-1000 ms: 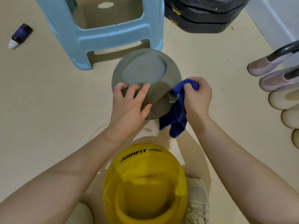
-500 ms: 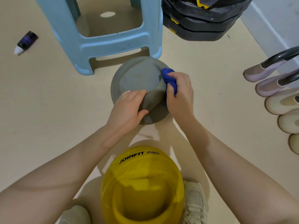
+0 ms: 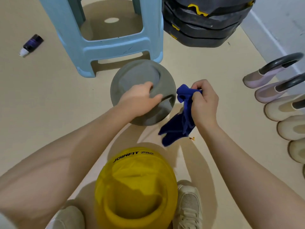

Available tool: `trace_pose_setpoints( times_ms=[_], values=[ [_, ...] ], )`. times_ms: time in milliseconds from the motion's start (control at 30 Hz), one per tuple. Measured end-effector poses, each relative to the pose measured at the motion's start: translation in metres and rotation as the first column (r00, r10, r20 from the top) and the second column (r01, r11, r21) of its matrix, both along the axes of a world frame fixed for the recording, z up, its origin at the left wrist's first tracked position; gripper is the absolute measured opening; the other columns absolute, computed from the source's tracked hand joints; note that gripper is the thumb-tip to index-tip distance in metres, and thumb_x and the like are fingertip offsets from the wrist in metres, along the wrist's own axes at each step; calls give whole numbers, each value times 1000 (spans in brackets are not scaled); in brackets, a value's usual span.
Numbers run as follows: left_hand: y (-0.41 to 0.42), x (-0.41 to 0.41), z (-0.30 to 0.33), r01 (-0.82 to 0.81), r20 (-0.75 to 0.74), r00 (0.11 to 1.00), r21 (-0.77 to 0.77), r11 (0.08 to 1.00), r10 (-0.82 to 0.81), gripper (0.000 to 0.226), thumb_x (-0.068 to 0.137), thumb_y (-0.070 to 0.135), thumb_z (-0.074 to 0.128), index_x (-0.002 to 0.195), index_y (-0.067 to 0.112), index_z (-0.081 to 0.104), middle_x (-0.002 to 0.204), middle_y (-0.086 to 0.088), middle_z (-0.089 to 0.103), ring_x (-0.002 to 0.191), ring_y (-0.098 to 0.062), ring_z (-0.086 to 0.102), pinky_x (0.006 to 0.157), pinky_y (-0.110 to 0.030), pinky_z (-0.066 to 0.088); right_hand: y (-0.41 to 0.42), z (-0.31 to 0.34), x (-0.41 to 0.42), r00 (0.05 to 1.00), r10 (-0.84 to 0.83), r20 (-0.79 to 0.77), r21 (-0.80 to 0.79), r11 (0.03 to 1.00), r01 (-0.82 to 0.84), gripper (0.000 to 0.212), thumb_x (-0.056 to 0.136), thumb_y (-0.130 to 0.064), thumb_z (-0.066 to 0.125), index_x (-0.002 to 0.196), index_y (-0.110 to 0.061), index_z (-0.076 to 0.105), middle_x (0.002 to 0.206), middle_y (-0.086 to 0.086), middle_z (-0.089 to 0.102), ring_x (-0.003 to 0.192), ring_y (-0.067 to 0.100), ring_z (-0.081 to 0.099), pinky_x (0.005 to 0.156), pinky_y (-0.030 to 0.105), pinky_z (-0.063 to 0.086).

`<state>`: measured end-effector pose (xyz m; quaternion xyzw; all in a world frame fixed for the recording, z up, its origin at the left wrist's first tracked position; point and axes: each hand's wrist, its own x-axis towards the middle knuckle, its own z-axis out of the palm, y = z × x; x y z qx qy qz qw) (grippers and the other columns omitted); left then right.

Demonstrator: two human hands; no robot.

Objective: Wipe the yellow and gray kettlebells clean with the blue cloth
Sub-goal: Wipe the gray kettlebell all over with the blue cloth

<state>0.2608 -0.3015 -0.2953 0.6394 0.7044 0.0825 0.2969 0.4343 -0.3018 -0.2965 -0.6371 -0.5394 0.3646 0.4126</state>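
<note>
Your floor (image 3: 41, 100) carries everything here. The largest piece is the light blue stool (image 3: 105, 47) toward the far edge, with one stack of black weights (image 3: 203, 28) to its right. In front of the stool sits the gray kettlebell (image 3: 137, 75), tipped on its side, and nearest your feet stands the yellow kettlebell (image 3: 135, 187). That makes two kettlebells to wipe, one of each colour.

Both are likely heavy, rigid and smooth-skinned, so expect the gray one to roll if you let it go. Your left hand (image 3: 140, 101) is spread over its upper side, fingers curled into the recess and gripping the shell; that looks like the sound place to steady it. Turn it rather than lift it.

Along the right edge of the floor you have a row of pale kettlebells (image 3: 283, 111); seven or so show, some cut off by the frame.

The one blue cloth (image 3: 179, 124) is soft, light and limp. Your right hand (image 3: 203, 103) has it pinched in a closed fist, just beside the gray kettlebell but apart from it, with the loose end hanging down. Bunch it into a fuller pad before pressing it on.

Two pale shoes (image 3: 189, 205) flank the yellow kettlebell. Smallest is one dark bottle (image 3: 31, 45) lying near the far left corner.
</note>
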Motion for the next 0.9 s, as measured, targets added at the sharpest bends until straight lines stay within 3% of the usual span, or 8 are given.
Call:
trace_pose_setpoints(
  times_ms=[200,433,500,600,700,767,833,900],
  values=[
    [32,37,-11,-19,-205,978,17,1000,22,51,89,54,48,119,14,45,103,-9,59,84,-25,54,64,-34,41,1,-20,20,998,30,50,-115,993,-24,27,58,-12,33,74,-20,53,73,-10,55,66,8,48,52,15,36],
    [-50,-33,-25,43,172,983,75,996,-55,33,80,44,66,95,20,47,83,2,60,75,-17,57,65,-34,46,17,-31,13,999,42,-15,-192,980,-44,14,91,-18,42,95,-19,55,75,-8,54,61,-3,50,56,9,39],
    [-83,-58,-32,153,216,964,31,988,-156,29,79,41,68,89,23,48,74,12,55,66,-4,54,58,-24,40,24,-34,-6,993,117,28,-209,972,-109,19,94,-28,42,97,-21,59,82,-13,56,71,-6,51,61,5,37],
    [-123,-90,-39,271,193,944,14,962,-269,27,78,54,60,78,37,39,59,22,39,57,-2,40,55,-12,28,34,-35,-40,943,296,151,-214,941,-261,29,95,-26,39,116,-25,58,108,-7,54,94,4,46,79,15,32],
    [-134,-119,-37,135,324,942,-112,984,-92,16,78,68,49,87,54,46,78,27,54,75,5,50,66,-7,35,48,-36,-63,878,454,153,-278,872,-403,34,96,-23,36,125,-24,54,125,-3,52,110,7,44,94,20,30],
    [-127,-142,-25,36,385,923,-108,993,8,22,80,44,55,95,60,52,107,32,50,103,13,46,87,-4,31,58,-34,-72,841,537,69,-345,804,-485,37,97,-24,32,126,-24,55,130,-8,52,119,7,43,102,23,29],
    [-112,-159,-6,-128,428,890,-89,988,154,38,74,18,45,104,36,60,122,16,47,116,4,41,100,-13,27,67,-28,-80,770,637,39,-411,712,-569,37,96,-26,32,118,-26,61,124,-11,57,115,9,49,102,25,33],
    [-101,-157,3,-288,470,817,-170,942,335,26,92,35,41,110,27,58,123,8,52,117,-8,47,102,-26,32,70,-23,-90,685,722,96,-435,649,-624,32,95,-20,35,113,-23,62,115,-9,59,106,10,50,93,23,35]
  ],
)
